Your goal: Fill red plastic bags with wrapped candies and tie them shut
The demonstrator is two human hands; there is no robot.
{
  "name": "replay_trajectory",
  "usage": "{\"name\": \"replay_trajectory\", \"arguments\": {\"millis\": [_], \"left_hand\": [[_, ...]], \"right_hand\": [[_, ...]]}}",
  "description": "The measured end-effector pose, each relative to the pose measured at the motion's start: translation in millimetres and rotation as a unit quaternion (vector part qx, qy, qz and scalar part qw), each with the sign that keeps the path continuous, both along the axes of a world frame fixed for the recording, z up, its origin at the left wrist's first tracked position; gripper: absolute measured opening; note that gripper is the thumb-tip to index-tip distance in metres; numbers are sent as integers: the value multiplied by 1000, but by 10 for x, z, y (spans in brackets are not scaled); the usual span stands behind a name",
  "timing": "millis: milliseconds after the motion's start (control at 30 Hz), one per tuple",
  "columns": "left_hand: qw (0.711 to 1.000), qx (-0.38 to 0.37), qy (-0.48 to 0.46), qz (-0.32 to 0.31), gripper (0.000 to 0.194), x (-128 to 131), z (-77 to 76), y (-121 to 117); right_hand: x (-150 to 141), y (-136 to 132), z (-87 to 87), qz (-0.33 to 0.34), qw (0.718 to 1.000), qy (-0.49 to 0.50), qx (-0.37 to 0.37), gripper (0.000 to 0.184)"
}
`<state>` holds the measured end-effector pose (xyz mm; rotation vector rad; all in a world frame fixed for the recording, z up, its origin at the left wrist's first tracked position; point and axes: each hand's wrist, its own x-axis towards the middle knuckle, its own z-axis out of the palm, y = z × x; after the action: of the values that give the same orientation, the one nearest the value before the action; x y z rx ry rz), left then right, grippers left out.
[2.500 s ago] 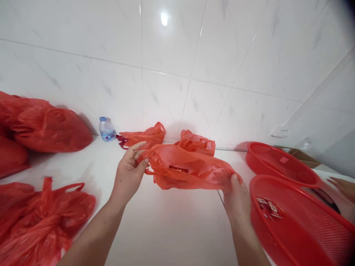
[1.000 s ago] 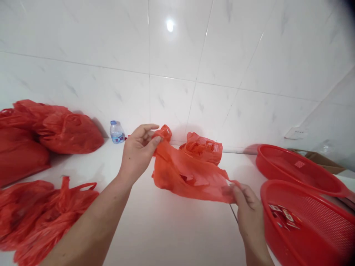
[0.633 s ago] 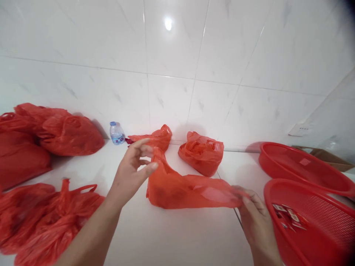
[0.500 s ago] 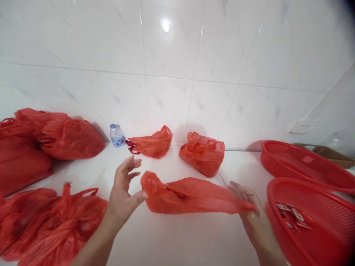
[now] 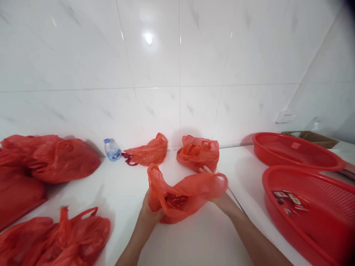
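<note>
A thin red plastic bag (image 5: 184, 192) with small red packets inside is bunched up over the white counter (image 5: 194, 240) in front of me. My left hand (image 5: 149, 214) grips its left side from below, fingers closed round the plastic. My right hand (image 5: 219, 197) reaches under and behind the bag's right side; only a fingertip shows above the plastic, the rest is hidden by it. Both hands are close together with the bag between them.
Two small red bags (image 5: 146, 153) (image 5: 198, 153) and a small water bottle (image 5: 111, 149) sit by the tiled wall. Full red bags (image 5: 55, 157) (image 5: 55, 236) fill the left. Two red mesh baskets (image 5: 296, 153) (image 5: 310, 214) stand at the right, the nearer one holding several small packets.
The bag was stretched out between my hands, then my left hand let go. Now both hands have come together and gathered the bag into a bunch. The view tilted down.
</note>
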<state>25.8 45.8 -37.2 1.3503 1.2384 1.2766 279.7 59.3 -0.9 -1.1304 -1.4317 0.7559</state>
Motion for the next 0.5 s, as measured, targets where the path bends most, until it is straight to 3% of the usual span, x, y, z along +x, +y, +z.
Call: {"name": "replay_trajectory", "arguments": {"millis": [67, 133, 233, 300, 367, 500], "left_hand": [[1000, -17, -22, 1, 57, 51, 78, 52], [998, -30, -51, 2, 42, 53, 170, 77], [994, -22, -105, 30, 35, 17, 308, 100], [984, -31, -166, 54, 33, 5, 359, 134], [966, -79, -237, 70, 28, 12, 353, 186], [934, -217, -282, 36, 15, 35, 234, 272]], "right_hand": [[-139, 51, 123, 128, 990, 44, -36, 69], [-261, 46, 219, 230, 967, 74, -79, 56], [-337, 18, 301, 296, 941, 107, -124, 32], [-321, 41, 301, 297, 927, 183, -138, 28], [-288, 111, 241, 250, 914, 285, -147, 26], [-255, 311, -36, 140, 876, 430, -167, 24]]}}
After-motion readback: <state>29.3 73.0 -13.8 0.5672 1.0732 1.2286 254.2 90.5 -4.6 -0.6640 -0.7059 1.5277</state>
